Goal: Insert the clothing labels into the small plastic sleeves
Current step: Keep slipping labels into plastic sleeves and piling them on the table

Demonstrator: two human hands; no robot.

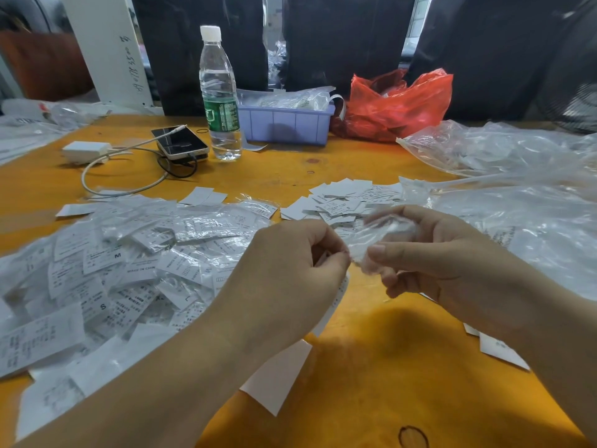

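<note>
Two bare hands are held just above the near middle of an orange table (371, 367), fingers curled and nearly meeting. A small clear plastic sleeve (378, 236) is pinched by the right hand (445, 263), between the thumb and the curled fingers; its long axis runs roughly left to right, tilted up toward the far right, and its left end is met by the fingertips of the left hand (290, 266). The sleeve is blurred, so which end is open cannot be made out. A white label (336, 300) is partly seen below the left hand, its long axis running steeply from the fingers down toward the near left; most of it is hidden behind the hand, and whether its tip has entered the sleeve cannot be told.

A large heap of bagged labels (129, 270) is spread over the left of the table, cut off at the left edge. A smaller pile of bare labels (342, 198) lies just beyond the hands. Crumpled clear plastic bags (517, 189) fill the right side.

At the far side a water bottle (219, 95) stands upright beside a phone (180, 142) with a white cable (122, 185), a lilac tray (284, 122) and a red bag (397, 101).
</note>
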